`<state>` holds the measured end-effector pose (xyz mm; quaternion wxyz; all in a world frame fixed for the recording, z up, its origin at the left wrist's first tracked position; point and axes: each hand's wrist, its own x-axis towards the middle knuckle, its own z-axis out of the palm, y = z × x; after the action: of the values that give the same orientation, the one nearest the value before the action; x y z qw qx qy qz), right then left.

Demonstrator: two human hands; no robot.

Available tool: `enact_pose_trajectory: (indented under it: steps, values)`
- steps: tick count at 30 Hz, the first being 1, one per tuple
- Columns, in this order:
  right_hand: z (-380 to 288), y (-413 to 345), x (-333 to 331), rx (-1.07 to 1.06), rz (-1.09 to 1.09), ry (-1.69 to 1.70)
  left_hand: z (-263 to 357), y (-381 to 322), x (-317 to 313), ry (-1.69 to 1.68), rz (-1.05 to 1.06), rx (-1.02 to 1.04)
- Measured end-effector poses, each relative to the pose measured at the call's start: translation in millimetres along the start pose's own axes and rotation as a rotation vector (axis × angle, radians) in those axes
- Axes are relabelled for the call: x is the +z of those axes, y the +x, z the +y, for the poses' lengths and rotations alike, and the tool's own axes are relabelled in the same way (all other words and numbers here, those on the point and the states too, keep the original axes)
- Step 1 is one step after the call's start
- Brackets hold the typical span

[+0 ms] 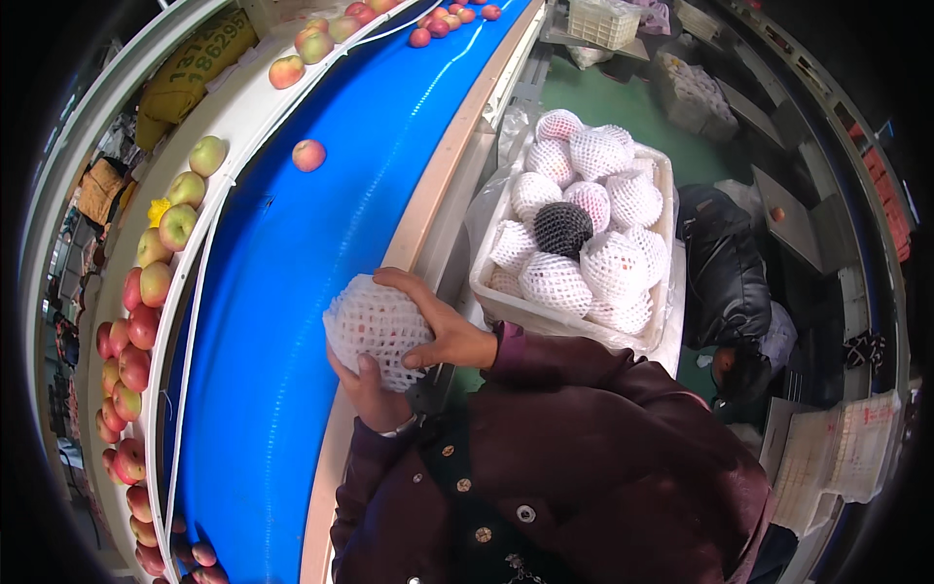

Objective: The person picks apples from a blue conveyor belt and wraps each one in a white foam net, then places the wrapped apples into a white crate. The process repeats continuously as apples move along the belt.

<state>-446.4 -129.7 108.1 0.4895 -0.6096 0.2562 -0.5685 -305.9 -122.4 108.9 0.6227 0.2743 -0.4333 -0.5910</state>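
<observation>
Both of my hands grip a round fruit in a white foam net (376, 328) above the near edge of the blue conveyor belt. My left hand (373, 394) supports it from below, its thumb against the net. From the right, my right hand (445, 328) curls over the fruit's top and side. Faint reddish patches show through the mesh. To the right stands a white crate (485, 274), lined with clear plastic and heaped with net-wrapped fruit (556, 283). One piece among them wears a black foam net (563, 229).
A single apple (309, 155) lies on the blue belt (350, 168), with more apples (438, 28) farther up. Apples (142, 326) line the white ledge (241, 87) at left. Behind the crate a person in a black jacket (726, 270) bends down. Wrapped crates (839, 452) stand at lower right.
</observation>
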Motion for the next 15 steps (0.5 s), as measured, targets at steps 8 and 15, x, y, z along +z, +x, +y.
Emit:
enact_pose_trajectory:
  steps: [8,15]
  values:
    - [-13,-43,-11,0.071,0.485,0.522,-45,-3,37,0.239,-0.192,0.14]
    - [-75,-78,-80,0.091,0.618,0.013,-75,-13,31,0.175,-0.355,-0.18]
